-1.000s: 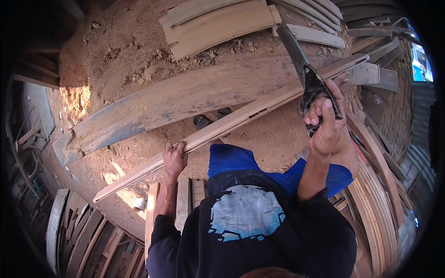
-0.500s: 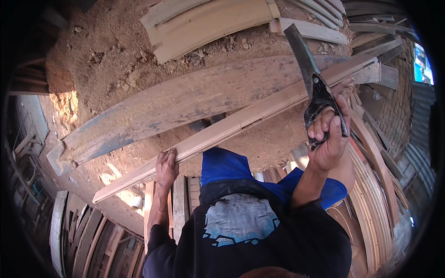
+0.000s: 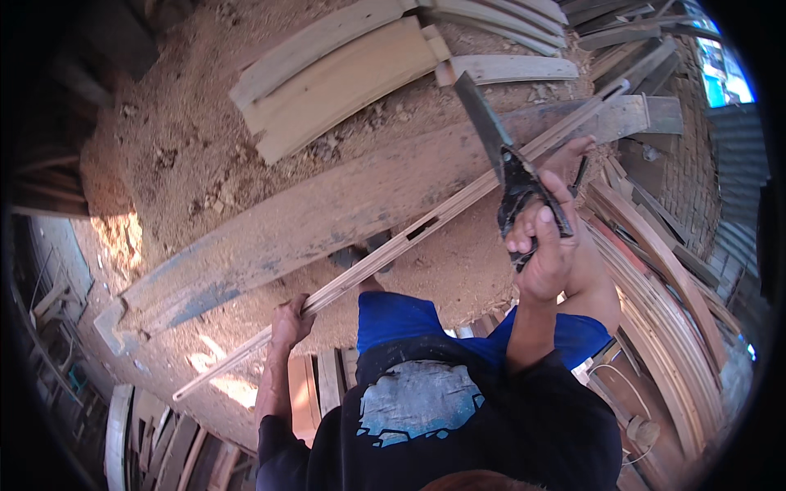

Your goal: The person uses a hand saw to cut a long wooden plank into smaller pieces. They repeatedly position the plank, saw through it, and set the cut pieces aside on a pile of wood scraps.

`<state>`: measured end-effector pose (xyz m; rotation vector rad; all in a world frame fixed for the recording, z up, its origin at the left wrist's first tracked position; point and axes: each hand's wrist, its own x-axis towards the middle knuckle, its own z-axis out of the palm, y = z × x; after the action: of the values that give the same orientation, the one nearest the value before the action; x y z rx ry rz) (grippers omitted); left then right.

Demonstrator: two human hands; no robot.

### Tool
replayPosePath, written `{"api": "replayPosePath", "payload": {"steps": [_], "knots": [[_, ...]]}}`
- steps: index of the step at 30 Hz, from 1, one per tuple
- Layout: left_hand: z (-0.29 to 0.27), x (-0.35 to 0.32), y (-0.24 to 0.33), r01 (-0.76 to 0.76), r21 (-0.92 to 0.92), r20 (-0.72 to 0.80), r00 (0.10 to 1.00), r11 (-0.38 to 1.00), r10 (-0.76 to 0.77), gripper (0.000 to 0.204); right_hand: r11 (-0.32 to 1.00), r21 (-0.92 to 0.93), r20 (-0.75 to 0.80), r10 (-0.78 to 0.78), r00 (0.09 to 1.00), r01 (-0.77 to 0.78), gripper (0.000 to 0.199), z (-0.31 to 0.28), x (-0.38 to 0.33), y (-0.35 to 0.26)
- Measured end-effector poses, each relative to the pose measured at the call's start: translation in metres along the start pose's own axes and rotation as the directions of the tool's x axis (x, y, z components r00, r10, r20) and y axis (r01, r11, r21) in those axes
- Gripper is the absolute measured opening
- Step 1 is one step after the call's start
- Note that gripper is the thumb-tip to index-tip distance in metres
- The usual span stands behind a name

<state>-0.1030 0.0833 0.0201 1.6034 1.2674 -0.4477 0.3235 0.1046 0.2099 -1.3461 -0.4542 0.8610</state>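
A long, thin wooden strip [image 3: 368, 266] slants across in front of me, from lower left to upper right. Its narrow edge faces up, with lengthwise lines and a dark slot near the middle. My left hand [image 3: 291, 322] is closed round its lower part. In my right hand [image 3: 547, 255] is a handsaw [image 3: 483, 121], gripped by its black handle. The blade points up and away, over the strip; whether it touches the wood I cannot tell. The strip's stretch behind the saw handle is hidden.
A broad, worn plank [image 3: 327, 200] lies beyond the strip, above sawdust-covered ground [image 3: 188, 131]. Pale boards [image 3: 344, 90] rest farther off. Curved boards [image 3: 655, 327] are stacked on my right, with more timber [image 3: 155, 434] at lower left. One bare foot [image 3: 573, 151] is near the strip's far end.
The strip has been rolled from its wide face onto its narrow edge. My right hand and the handsaw appear farther left. The whole view has also shifted.
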Motion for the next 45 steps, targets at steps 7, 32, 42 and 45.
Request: {"api": "replayPosePath", "payload": {"steps": [7, 32, 42, 45], "knots": [[-0.026, 0.052, 0.056, -0.117, 0.068, 0.149, 0.983, 0.991, 0.106, 0.067, 0.996, 0.053, -0.026, -0.076, 0.997, 0.078, 0.043, 0.009, -0.007, -0.024], [0.07, 0.067, 0.029, 0.056, -0.255, 0.347, 0.937, 0.965, 0.038, 0.085, 0.982, 0.079, 0.058, -0.177, 0.982, 0.173, 0.04, 0.013, -0.044, -0.069], [0.042, 0.093, 0.138, 0.1, -0.175, 0.386, 0.922, 0.979, -0.025, 0.085, 0.994, 0.038, 0.088, -0.102, 0.991, 0.099, 0.043, 0.002, -0.064, -0.052], [0.051, 0.079, 0.045, -0.037, -0.252, 0.245, 0.964, 0.967, 0.101, 0.088, 0.993, 0.073, 0.144, -0.106, 0.984, 0.096, 0.042, 0.014, -0.069, -0.056]]}}
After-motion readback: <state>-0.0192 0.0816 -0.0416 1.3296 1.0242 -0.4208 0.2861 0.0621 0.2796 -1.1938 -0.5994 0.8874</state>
